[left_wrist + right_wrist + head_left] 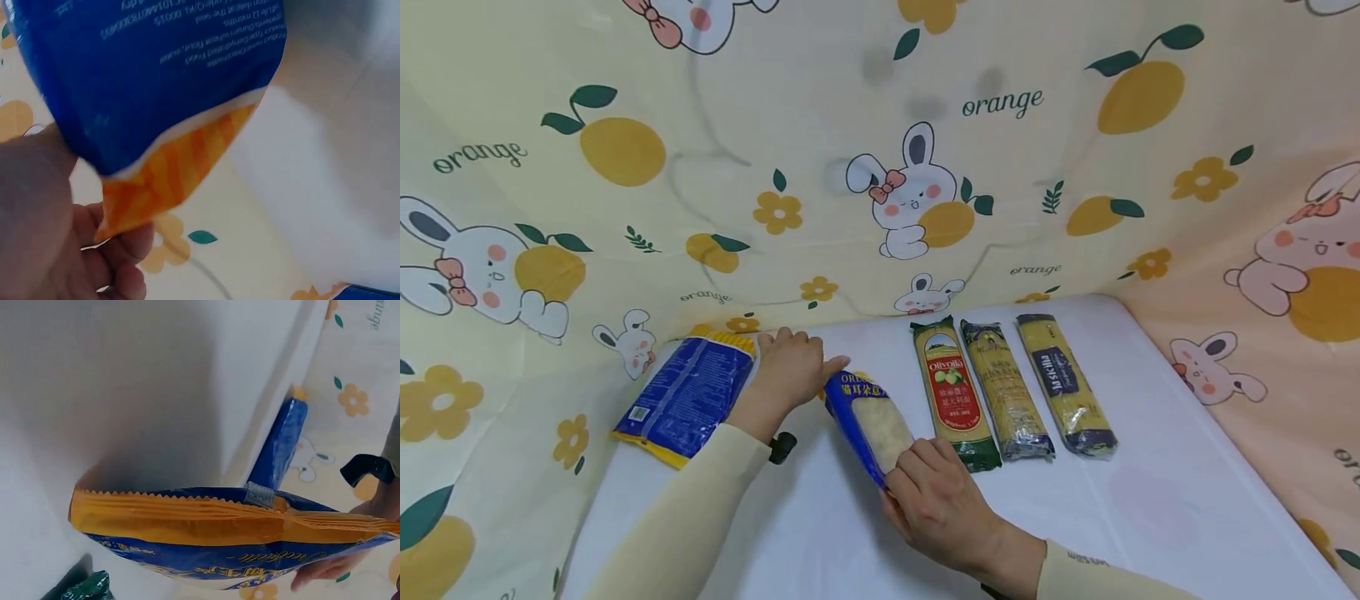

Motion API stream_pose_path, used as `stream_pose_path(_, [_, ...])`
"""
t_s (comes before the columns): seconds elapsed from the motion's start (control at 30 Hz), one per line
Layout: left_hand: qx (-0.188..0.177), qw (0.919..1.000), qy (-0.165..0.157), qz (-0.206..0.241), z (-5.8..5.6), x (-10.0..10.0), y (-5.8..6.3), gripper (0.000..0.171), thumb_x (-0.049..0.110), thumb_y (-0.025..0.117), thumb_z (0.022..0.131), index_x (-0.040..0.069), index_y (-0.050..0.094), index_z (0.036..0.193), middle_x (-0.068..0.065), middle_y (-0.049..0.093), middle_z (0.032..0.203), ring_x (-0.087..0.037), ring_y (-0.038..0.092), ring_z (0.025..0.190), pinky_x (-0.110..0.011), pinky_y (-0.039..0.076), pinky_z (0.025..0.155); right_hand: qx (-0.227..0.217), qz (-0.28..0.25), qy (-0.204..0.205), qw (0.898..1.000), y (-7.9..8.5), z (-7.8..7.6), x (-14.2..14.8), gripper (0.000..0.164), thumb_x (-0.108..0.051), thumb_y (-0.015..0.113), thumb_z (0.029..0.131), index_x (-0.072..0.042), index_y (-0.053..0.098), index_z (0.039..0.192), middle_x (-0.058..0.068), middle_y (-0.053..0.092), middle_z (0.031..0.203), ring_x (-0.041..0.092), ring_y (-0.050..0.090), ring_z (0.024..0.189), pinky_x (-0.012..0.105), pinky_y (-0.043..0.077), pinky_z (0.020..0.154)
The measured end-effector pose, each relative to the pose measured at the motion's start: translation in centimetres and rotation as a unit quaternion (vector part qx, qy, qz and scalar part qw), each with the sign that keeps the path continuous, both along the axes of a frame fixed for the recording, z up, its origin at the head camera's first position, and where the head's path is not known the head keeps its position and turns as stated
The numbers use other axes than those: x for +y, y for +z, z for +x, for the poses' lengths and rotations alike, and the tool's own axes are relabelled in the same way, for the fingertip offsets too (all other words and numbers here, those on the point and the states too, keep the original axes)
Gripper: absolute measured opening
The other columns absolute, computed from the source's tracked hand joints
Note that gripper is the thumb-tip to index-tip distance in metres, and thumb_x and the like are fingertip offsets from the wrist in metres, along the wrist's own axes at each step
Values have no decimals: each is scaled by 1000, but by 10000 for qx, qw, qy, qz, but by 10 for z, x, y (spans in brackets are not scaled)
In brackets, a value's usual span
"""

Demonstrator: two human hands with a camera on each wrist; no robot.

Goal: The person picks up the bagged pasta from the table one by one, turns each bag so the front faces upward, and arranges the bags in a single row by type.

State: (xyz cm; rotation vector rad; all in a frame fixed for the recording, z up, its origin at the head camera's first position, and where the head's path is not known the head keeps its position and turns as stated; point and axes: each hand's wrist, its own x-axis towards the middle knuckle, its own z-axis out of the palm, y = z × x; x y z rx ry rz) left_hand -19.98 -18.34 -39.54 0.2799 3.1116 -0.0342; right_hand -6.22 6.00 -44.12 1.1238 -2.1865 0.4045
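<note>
A blue pasta bag [880, 425] with a pale see-through window is held tilted above the white table, between my two hands. My left hand [793, 367] grips its far end; in the left wrist view the fingers [134, 240] curl at the corner of the orange-striped edge. At the near end, my right hand [940, 504] holds the bag with curled fingers. The right wrist view shows the bag's orange crimped seal [187, 519] side-on, while most of the right hand is out of that frame. Small print covers the bag's back [162, 75].
Another blue bag [688, 400] with yellow ends lies at the table's left. Right of my hands lie three long pasta packs: a green-and-red one [955, 392], a gold one [1007, 387] and one with a dark label [1066, 383]. A printed cloth [820, 108] hangs behind the table [1157, 500].
</note>
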Motion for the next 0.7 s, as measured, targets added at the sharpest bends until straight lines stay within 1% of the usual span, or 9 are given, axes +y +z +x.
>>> stream_pose_path(0.07, [-94,9999,-35,-100,1,2,-2,59,60,54,105,6,75,113,-14,73,107,-37,57,108,-65,37,102,-8,40,-38,10000,-1,1,1,33,-33,44,108,-16,62,86,-3,60,83,18,53,80,35,43,76])
stream_pose_path(0.13, [-199,9995,-161,-202,1,4,-7,52,55,57,106,7,76,111,-12,74,105,-35,57,104,-62,38,100,-13,66,-58,10000,-2,1,2,34,-33,43,108,-16,62,86,-3,61,83,18,54,81,35,43,76])
stream_pose_path(0.2, [-145,9987,-381,-305,1,5,-13,42,47,61,106,8,75,111,-9,73,103,-32,56,102,-59,38,97,28,71,-56,10000,-3,1,4,36,-33,41,109,-16,63,86,-3,62,84,18,54,81,35,44,75])
stream_pose_path(0.27, [117,9966,-706,-415,2,4,-20,35,41,61,108,8,73,109,-8,71,101,-31,55,101,-57,38,94,40,82,-83,9999,-5,1,5,38,-34,39,109,-16,64,87,-3,63,84,18,55,81,34,44,75])
stream_pose_path(0.37, [808,9884,-1197,-468,3,3,-27,29,36,60,109,8,67,103,-8,67,95,-30,55,98,-54,39,90,38,69,-42,10000,-7,2,4,38,-32,38,110,-16,65,88,-3,63,85,18,55,82,34,45,75])
stream_pose_path(0.43, [1175,9817,-1437,-419,4,1,-29,28,33,59,109,8,63,98,-7,63,90,-30,55,95,-52,39,87,39,86,5,10000,-9,3,3,37,-31,39,110,-16,65,88,-3,63,86,18,55,83,34,45,75])
stream_pose_path(0.5, [1361,9774,-1578,-354,4,0,-30,27,31,59,109,8,61,95,-6,59,87,-29,53,92,-50,37,84,-4,75,112,9999,-12,5,0,36,-31,40,110,-17,63,86,-3,63,85,17,56,83,34,45,74])
stream_pose_path(0.57, [1291,9778,-1617,-345,4,-3,-31,27,31,57,110,9,60,95,-5,57,86,-28,51,92,-49,36,84,-42,123,210,9997,-14,8,-4,34,-31,42,110,-18,63,86,-4,63,86,17,57,84,34,46,76])
stream_pose_path(0.7, [994,9812,-1621,-337,3,-11,-31,25,30,53,112,10,60,98,-5,58,91,-28,50,95,-49,35,87,-154,213,489,9985,-20,14,-8,30,-36,52,107,-20,60,83,-7,59,83,13,55,83,33,45,79])
